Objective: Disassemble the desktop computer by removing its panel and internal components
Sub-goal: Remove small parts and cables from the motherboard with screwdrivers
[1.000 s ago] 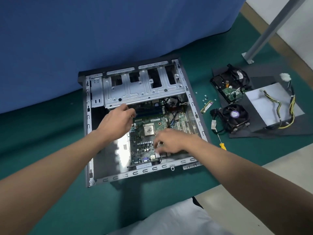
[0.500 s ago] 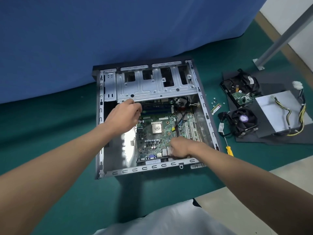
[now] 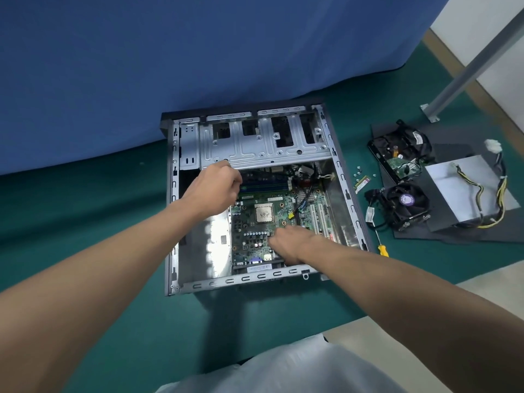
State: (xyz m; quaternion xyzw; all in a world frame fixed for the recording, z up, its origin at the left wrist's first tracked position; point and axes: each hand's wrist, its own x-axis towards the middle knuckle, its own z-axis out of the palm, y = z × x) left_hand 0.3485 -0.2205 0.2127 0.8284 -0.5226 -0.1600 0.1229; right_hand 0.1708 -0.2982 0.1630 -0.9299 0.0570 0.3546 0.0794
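Case (image 3: 344,191): open desktop chassis, side panel off, lying flat on green mat (image 3: 85,222), frame centre, blue cloth backdrop (image 3: 141,66) at its 12 o'clock edge.
Drive cage (image 3: 263,150): bare silver sheet metal across the 12 o'clock end of the case, bays look vacant.
Motherboard (image 3: 252,234): green, seated in the case floor, toward 4 o'clock of the interior; bare CPU (image 3: 264,213) exposed at its middle, RAM sticks (image 3: 263,182) at its 12 o'clock edge, white slots at 3 o'clock.
Side panel (image 3: 453,236): dark sheet on the mat at 3 o'clock of the case, well apart from it, carrying the pulled parts.
PSU (image 3: 459,191): silver box on that sheet, yellow/black leads trailing off at 3 o'clock.
Hard drive (image 3: 397,151): at 11 o'clock of the PSU, board side up, cables piled on it.
CPU fan (image 3: 405,202): black cooler, just beside the PSU at its 9 o'clock.
Left hand (image 3: 211,191): fingers curled at the board's 11 o'clock corner, just under the cage lip; can't tell what, if anything, it grips.
Right hand (image 3: 292,242): knuckles up, fingers bent down onto the board's 5 o'clock area near the rear ports; grasp hidden, can't tell.
Screwdriver (image 3: 381,245): yellow handle, on the mat beside the case's 4 o'clock corner.
Small card (image 3: 362,185): green strip at 3 o'clock of the case, loose screws (image 3: 357,171) just beside it.
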